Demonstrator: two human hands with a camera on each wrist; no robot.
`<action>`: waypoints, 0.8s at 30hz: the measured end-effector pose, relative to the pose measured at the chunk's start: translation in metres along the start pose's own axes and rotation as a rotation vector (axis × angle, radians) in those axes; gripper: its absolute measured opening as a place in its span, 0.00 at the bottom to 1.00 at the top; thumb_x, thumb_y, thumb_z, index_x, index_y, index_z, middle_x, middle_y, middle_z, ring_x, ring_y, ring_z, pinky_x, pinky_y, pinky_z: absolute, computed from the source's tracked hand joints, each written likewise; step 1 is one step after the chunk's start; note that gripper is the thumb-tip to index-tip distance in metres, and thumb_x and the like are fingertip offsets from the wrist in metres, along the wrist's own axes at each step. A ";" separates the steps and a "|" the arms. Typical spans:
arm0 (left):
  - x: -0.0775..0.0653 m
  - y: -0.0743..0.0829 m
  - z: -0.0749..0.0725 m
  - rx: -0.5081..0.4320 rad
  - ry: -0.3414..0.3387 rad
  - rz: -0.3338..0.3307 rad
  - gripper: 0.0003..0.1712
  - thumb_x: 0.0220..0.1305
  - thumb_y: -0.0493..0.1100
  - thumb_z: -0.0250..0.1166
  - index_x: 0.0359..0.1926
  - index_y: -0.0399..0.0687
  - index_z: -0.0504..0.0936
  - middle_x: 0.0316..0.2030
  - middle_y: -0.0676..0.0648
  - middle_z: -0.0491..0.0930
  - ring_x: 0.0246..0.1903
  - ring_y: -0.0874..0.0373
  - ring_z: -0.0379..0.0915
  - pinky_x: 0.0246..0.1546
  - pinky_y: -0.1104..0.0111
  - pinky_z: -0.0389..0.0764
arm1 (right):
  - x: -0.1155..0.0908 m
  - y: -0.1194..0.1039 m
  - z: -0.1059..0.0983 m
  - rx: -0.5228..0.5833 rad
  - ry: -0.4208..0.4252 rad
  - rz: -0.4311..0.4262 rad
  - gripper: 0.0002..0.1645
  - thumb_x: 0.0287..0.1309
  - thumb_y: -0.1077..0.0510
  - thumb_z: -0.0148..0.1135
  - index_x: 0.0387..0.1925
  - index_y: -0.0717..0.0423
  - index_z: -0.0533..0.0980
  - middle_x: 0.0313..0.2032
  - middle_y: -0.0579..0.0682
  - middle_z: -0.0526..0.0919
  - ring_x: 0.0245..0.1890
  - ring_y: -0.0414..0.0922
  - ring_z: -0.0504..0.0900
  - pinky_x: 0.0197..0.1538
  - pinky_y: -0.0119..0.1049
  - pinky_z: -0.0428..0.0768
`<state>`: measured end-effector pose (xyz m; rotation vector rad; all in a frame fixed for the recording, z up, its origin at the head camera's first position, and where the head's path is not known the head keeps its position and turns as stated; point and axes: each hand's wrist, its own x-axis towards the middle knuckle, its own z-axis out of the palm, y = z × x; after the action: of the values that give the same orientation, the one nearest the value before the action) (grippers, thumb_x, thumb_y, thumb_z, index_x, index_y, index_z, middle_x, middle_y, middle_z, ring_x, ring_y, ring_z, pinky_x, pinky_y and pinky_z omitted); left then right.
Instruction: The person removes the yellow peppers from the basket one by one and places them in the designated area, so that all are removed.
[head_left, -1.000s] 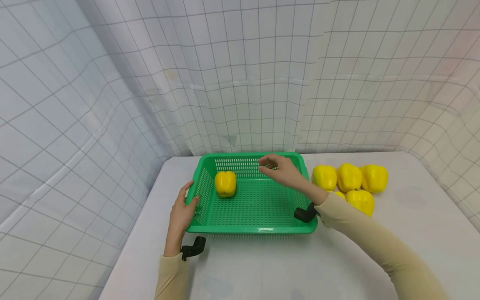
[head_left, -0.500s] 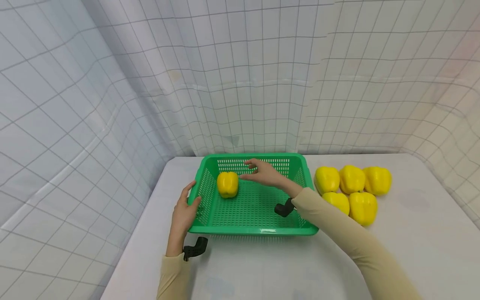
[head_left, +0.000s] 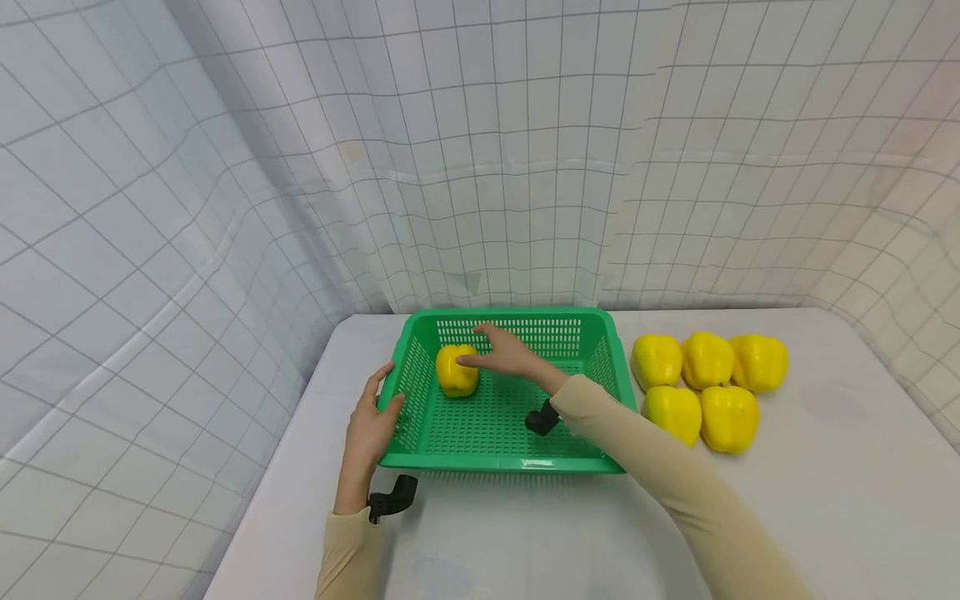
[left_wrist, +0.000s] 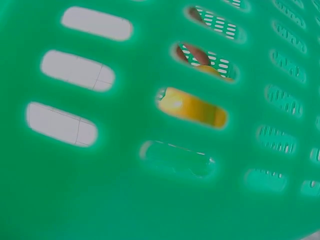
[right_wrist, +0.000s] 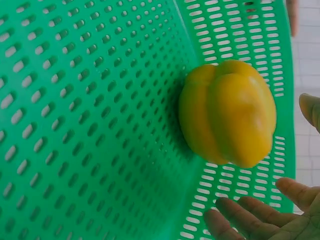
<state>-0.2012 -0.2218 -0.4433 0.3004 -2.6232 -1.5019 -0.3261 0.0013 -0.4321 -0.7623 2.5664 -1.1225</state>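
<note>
My left hand point(head_left: 369, 427) holds the left rim of a green plastic basket point(head_left: 510, 463), its thumb over the rim and its fingers along the outer side. Inside, near the left end, a yellow bell pepper point(head_left: 453, 377) stands on the floor of the basket. My right hand point(head_left: 504, 352) reaches in from the right, thumb and fingers spread, with the thumb overlapping the pepper in the head view. In the right wrist view, a gap shows between the spread fingers point(right_wrist: 250, 220) and the pepper point(right_wrist: 230, 115). Through the slots in the left wrist view, part of the pepper point(left_wrist: 192, 107) shows.
Several more yellow bell peppers point(head_left: 707, 360) sit in two rows on the white table point(head_left: 832, 467), right of the basket. A white gridded curtain point(head_left: 510, 167) hangs behind and along the sides. Black wrist cameras point(head_left: 393, 497) are worn on both wrists.
My right hand has moved left across the basket to the pepper, its fingers spreading wider. My left hand stays at the rim. The head view has shifted slightly.
</note>
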 end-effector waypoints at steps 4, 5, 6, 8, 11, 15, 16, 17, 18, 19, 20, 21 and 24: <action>0.000 0.000 -0.001 0.005 -0.001 -0.001 0.30 0.71 0.44 0.54 0.71 0.58 0.59 0.51 0.32 0.75 0.31 0.48 0.75 0.25 0.64 0.72 | 0.005 -0.004 0.008 -0.027 0.018 0.026 0.44 0.59 0.42 0.61 0.67 0.63 0.60 0.64 0.61 0.65 0.62 0.55 0.65 0.61 0.48 0.65; 0.000 0.000 -0.001 0.007 0.001 0.000 0.30 0.71 0.44 0.54 0.71 0.58 0.59 0.51 0.32 0.75 0.31 0.48 0.75 0.25 0.64 0.72 | 0.006 -0.005 0.010 -0.033 0.026 0.035 0.44 0.59 0.42 0.62 0.67 0.63 0.60 0.64 0.62 0.65 0.62 0.56 0.65 0.60 0.48 0.65; 0.000 0.000 -0.001 0.012 0.004 0.001 0.30 0.70 0.44 0.54 0.71 0.58 0.59 0.51 0.32 0.75 0.31 0.47 0.75 0.25 0.64 0.72 | 0.007 -0.006 0.012 -0.037 0.035 0.045 0.45 0.58 0.41 0.62 0.67 0.62 0.60 0.63 0.62 0.66 0.62 0.56 0.65 0.60 0.48 0.65; 0.000 -0.001 -0.001 0.019 0.008 0.003 0.30 0.70 0.44 0.54 0.71 0.59 0.59 0.51 0.32 0.75 0.32 0.47 0.75 0.25 0.63 0.72 | 0.009 -0.007 0.017 -0.046 0.059 0.070 0.45 0.56 0.39 0.62 0.67 0.61 0.61 0.62 0.62 0.67 0.60 0.56 0.67 0.58 0.49 0.67; 0.000 -0.001 -0.001 0.023 0.007 0.004 0.30 0.70 0.44 0.54 0.71 0.59 0.59 0.51 0.32 0.75 0.32 0.46 0.75 0.26 0.63 0.72 | 0.011 -0.010 0.022 -0.056 0.091 0.101 0.47 0.54 0.37 0.63 0.67 0.59 0.61 0.60 0.62 0.67 0.57 0.56 0.69 0.55 0.49 0.69; 0.000 -0.001 -0.002 0.023 -0.002 0.008 0.30 0.70 0.44 0.54 0.71 0.58 0.58 0.52 0.32 0.74 0.34 0.45 0.75 0.26 0.63 0.72 | 0.012 -0.016 0.026 -0.053 0.111 0.119 0.49 0.53 0.35 0.64 0.67 0.59 0.60 0.59 0.65 0.64 0.52 0.56 0.71 0.52 0.48 0.72; 0.000 -0.001 -0.002 0.022 -0.005 0.010 0.30 0.71 0.44 0.54 0.71 0.58 0.58 0.52 0.31 0.74 0.34 0.45 0.75 0.26 0.63 0.72 | 0.012 -0.017 0.027 -0.051 0.111 0.122 0.50 0.53 0.35 0.64 0.67 0.60 0.60 0.59 0.65 0.64 0.51 0.55 0.72 0.52 0.48 0.72; 0.000 -0.001 -0.002 0.020 -0.007 0.011 0.30 0.71 0.44 0.54 0.71 0.58 0.58 0.52 0.31 0.74 0.35 0.45 0.75 0.26 0.62 0.72 | 0.013 -0.017 0.028 -0.053 0.110 0.125 0.50 0.53 0.35 0.64 0.67 0.60 0.59 0.58 0.65 0.64 0.50 0.55 0.72 0.51 0.47 0.73; 0.000 -0.001 -0.002 0.016 -0.011 0.011 0.30 0.71 0.44 0.54 0.71 0.58 0.58 0.53 0.31 0.74 0.35 0.45 0.76 0.26 0.62 0.72 | 0.013 -0.018 0.029 -0.053 0.111 0.129 0.50 0.53 0.35 0.64 0.67 0.60 0.59 0.58 0.65 0.64 0.49 0.55 0.73 0.50 0.47 0.73; 0.000 -0.001 -0.002 0.012 -0.014 0.012 0.30 0.71 0.44 0.54 0.71 0.58 0.58 0.53 0.31 0.73 0.35 0.45 0.76 0.26 0.62 0.73 | 0.013 -0.018 0.030 -0.053 0.108 0.137 0.50 0.53 0.35 0.64 0.67 0.60 0.59 0.57 0.65 0.65 0.48 0.55 0.73 0.49 0.46 0.73; 0.000 0.000 -0.002 0.008 -0.018 0.012 0.30 0.71 0.44 0.53 0.71 0.58 0.58 0.53 0.31 0.73 0.35 0.45 0.76 0.26 0.62 0.73 | 0.014 -0.018 0.031 -0.054 0.106 0.144 0.50 0.53 0.35 0.63 0.67 0.60 0.59 0.57 0.65 0.65 0.48 0.54 0.73 0.49 0.46 0.74; 0.000 0.000 -0.002 0.006 -0.020 0.011 0.30 0.71 0.44 0.53 0.71 0.58 0.58 0.53 0.31 0.73 0.35 0.45 0.76 0.26 0.62 0.73 | 0.014 -0.018 0.031 -0.052 0.103 0.152 0.50 0.53 0.35 0.64 0.67 0.60 0.59 0.56 0.65 0.65 0.47 0.54 0.73 0.48 0.45 0.74; 0.001 0.000 -0.001 0.007 -0.017 0.013 0.30 0.71 0.44 0.54 0.71 0.59 0.58 0.54 0.32 0.73 0.36 0.44 0.76 0.26 0.62 0.73 | 0.016 -0.018 0.034 -0.049 0.100 0.173 0.49 0.52 0.35 0.63 0.66 0.59 0.60 0.55 0.64 0.65 0.44 0.52 0.73 0.46 0.43 0.74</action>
<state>-0.2017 -0.2230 -0.4426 0.2716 -2.6392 -1.4984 -0.3190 -0.0386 -0.4415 -0.4937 2.6914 -1.0721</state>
